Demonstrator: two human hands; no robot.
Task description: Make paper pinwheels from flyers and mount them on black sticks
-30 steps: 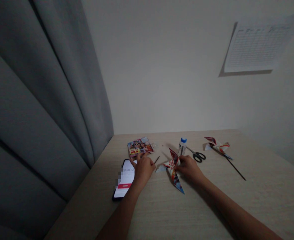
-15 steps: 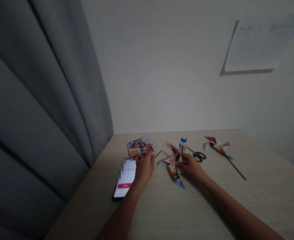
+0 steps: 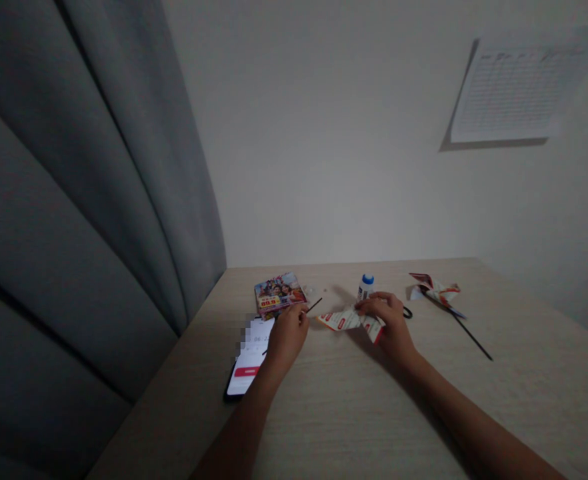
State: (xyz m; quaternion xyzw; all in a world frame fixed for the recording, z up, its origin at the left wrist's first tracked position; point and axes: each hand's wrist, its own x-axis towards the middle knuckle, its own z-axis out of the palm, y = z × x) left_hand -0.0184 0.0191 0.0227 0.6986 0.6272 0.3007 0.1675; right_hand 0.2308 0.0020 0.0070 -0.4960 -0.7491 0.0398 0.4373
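Note:
My left hand (image 3: 289, 335) is closed around a thin dark stick (image 3: 315, 305), whose tip sticks out to the right of the fingers. Folded from printed paper, a pinwheel (image 3: 343, 320) is pinched in my right hand (image 3: 387, 321), its white and red side facing me. A small gap separates the stick's tip from the paper. Behind my right hand stands a glue bottle with a blue cap (image 3: 367, 280). The scissors (image 3: 407, 312) are mostly hidden by that hand; one black handle loop shows.
A phone (image 3: 247, 383) with a lit screen lies left of my left hand, below a colourful printed booklet (image 3: 279, 291). Another pinwheel (image 3: 439, 292) on a dark stick (image 3: 474, 339) rests at the right. The wall and a grey curtain (image 3: 139, 133) border the table.
The pinwheel has turned over in my right hand, from its colourful side to its paler side. My right hand has risen slightly and covers more of the scissors. My left hand has barely shifted.

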